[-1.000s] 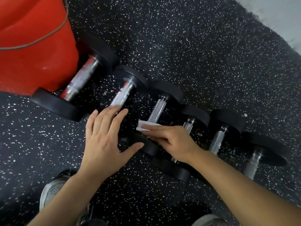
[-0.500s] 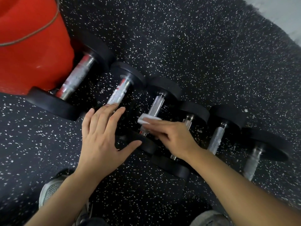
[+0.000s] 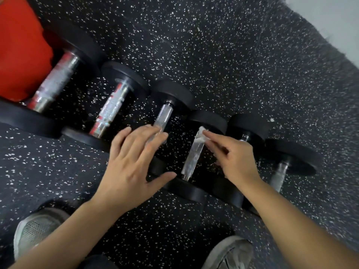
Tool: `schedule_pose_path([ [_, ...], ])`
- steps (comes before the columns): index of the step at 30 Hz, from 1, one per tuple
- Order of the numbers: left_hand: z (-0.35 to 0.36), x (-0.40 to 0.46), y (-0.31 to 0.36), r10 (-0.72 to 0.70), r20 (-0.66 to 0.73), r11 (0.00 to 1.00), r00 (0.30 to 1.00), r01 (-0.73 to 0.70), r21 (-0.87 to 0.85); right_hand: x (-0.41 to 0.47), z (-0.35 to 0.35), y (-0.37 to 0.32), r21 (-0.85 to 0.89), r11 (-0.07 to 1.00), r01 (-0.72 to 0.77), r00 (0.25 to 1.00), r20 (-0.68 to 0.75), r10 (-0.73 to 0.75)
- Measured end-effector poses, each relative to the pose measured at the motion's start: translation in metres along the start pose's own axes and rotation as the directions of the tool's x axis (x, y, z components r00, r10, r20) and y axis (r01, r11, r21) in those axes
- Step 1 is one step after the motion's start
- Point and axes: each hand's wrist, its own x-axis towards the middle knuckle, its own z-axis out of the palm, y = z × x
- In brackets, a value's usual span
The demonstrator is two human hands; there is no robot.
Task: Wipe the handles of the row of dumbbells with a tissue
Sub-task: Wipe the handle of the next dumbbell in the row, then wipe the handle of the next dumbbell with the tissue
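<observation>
1. Down on the speckled floor mat [image 3: 233,55], six dumbbells lie in a row, running from the orange bucket [image 3: 17,51] at far left to the right.
2. Her right hand [image 3: 235,158] pinches a white tissue [image 3: 201,135] against the far end of the fourth handle [image 3: 192,158].
3. Her left hand [image 3: 132,162] is spread flat, holding nothing, fingers over the third handle [image 3: 164,117].
4. I'd judge the fourth just begun; the fifth handle [image 3: 243,137] and sixth handle [image 3: 278,174] remain. Whether the left three are clean, I can't tell.
</observation>
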Motion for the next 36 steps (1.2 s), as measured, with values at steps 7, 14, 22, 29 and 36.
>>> schedule_pose_path([
  [7, 0.017, -0.003, 0.02, 0.1, 0.099, 0.994, 0.99, -0.103, 0.027, 0.01, 0.017, 0.026, -0.179, 0.959, 0.222, 0.973, 0.108, -0.205],
  [14, 0.02, -0.002, 0.023, 0.052, 0.112, 0.993, 0.992, -0.063, 0.098, -0.013, 0.017, 0.018, -0.07, 0.964, 0.256, 0.886, 0.417, -0.205],
  [22, 0.02, -0.001, 0.023, 0.035, 0.12, 0.994, 0.992, -0.047, 0.095, -0.018, 0.01, 0.004, 0.128, 0.991, -0.037, 0.954, 0.3, -0.003],
  [29, 0.02, -0.001, 0.023, 0.043, 0.1, 0.994, 0.994, -0.053, 0.096, -0.007, 0.017, 0.007, -0.156, 0.98, 0.125, 0.991, 0.058, -0.117],
  [36, 0.019, -0.001, 0.023, 0.042, 0.108, 0.993, 0.993, -0.053, 0.106, -0.016, 0.015, 0.015, -0.27, 0.894, 0.357, 0.88, 0.419, -0.224],
])
